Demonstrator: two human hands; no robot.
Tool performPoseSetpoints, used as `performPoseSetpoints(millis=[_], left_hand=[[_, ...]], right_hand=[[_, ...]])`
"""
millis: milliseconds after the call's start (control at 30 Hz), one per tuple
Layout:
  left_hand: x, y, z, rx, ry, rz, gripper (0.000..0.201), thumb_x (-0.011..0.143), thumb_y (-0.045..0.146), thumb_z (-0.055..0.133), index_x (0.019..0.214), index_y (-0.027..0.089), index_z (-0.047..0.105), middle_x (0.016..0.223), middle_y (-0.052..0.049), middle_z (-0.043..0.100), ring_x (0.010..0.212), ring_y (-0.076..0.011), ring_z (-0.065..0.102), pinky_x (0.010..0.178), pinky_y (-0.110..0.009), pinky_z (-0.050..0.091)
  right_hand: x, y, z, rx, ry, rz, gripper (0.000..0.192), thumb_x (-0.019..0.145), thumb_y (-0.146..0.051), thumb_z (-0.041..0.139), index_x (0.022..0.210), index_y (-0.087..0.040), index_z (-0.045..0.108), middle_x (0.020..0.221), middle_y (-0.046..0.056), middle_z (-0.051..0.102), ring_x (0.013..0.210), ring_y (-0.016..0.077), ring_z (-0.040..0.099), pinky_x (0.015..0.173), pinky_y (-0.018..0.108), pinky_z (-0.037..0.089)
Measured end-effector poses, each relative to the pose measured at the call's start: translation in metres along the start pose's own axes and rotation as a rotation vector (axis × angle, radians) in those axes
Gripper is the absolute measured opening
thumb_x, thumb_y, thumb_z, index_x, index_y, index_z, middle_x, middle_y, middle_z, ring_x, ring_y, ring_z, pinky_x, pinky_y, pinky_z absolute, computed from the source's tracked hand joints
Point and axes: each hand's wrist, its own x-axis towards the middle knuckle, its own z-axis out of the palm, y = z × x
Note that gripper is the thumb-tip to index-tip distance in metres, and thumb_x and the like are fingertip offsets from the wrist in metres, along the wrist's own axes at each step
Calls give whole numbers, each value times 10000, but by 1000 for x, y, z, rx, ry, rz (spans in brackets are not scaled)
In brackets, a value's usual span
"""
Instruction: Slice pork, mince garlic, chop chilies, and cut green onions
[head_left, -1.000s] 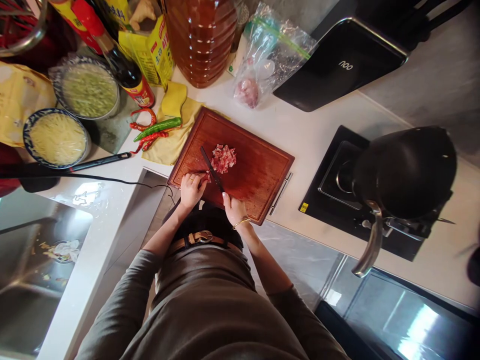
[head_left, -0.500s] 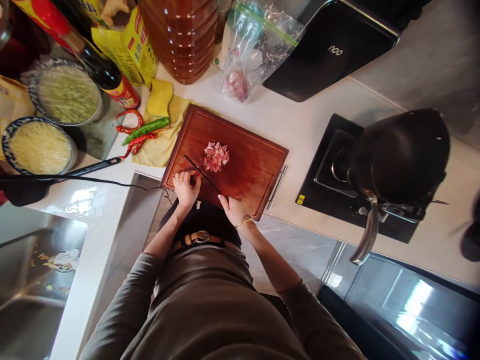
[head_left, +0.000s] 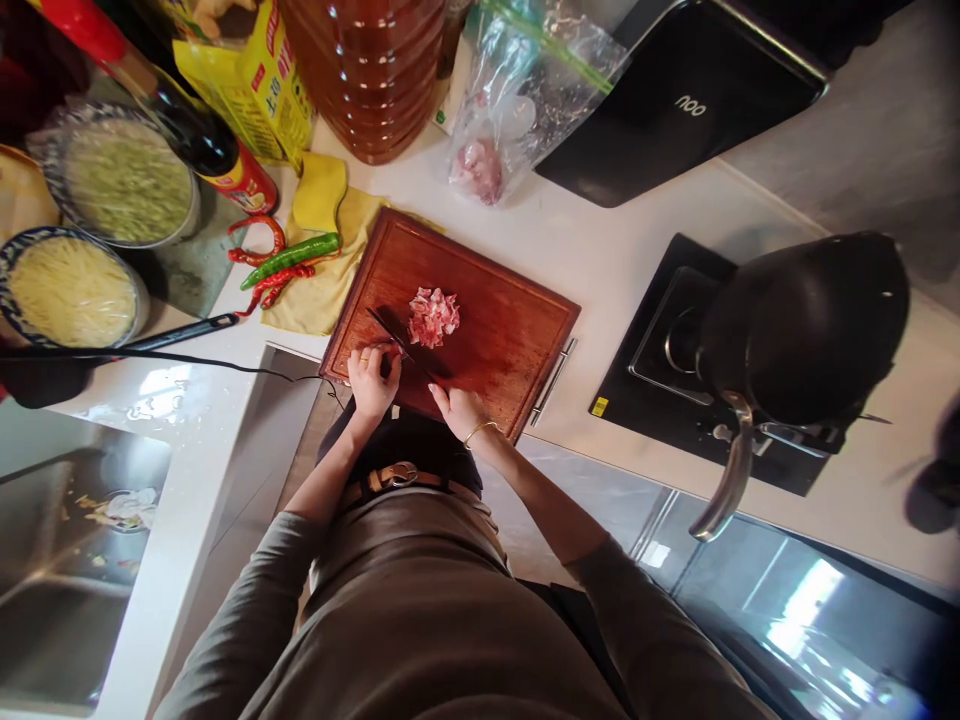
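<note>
A heap of sliced raw meat (head_left: 433,317) lies on the brown wooden cutting board (head_left: 487,290). My right hand (head_left: 459,408) is closed around the handle of a kitchen knife (head_left: 388,329), whose dark blade points up and left, between the heap and my left hand. At the board's near left edge, my left hand (head_left: 369,382) has its fingers curled over a small piece of meat (head_left: 391,358) beside the blade. Most of that piece is covered by the fingers.
Red and green chilies (head_left: 291,260) rest on a yellow cloth (head_left: 304,312) left of the board. Covered bowls (head_left: 71,290) stand farther left, above a sink (head_left: 142,470). Bagged meat (head_left: 480,170) lies behind; a black wok (head_left: 806,330) sits on the stove to the right.
My right hand and the knife have shifted slightly up and left along the board. My left hand stays in nearly the same place. The camera view has tilted slightly.
</note>
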Motion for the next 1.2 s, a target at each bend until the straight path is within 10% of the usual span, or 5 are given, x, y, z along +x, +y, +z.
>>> performPoseSetpoints(millis=[733, 1200], left_hand=[[-9, -2, 11, -106, 13, -48, 219, 870, 331, 501, 1010, 187, 591, 982, -90, 643, 1000, -248, 539, 929, -424, 364], [-11, 1, 13, -96, 60, -63, 224, 874, 349, 491, 987, 186, 596, 973, -100, 646, 976, -278, 532, 829, -417, 381]], right_hand=[[1, -3, -27, -96, -108, -66, 583, 955, -481, 260, 886, -129, 720, 832, 161, 721, 795, 221, 676, 614, 246, 374], [1, 4, -6, -105, 110, -65, 544, 970, -406, 257, 816, -139, 705, 726, 122, 711, 693, 177, 657, 593, 234, 352]])
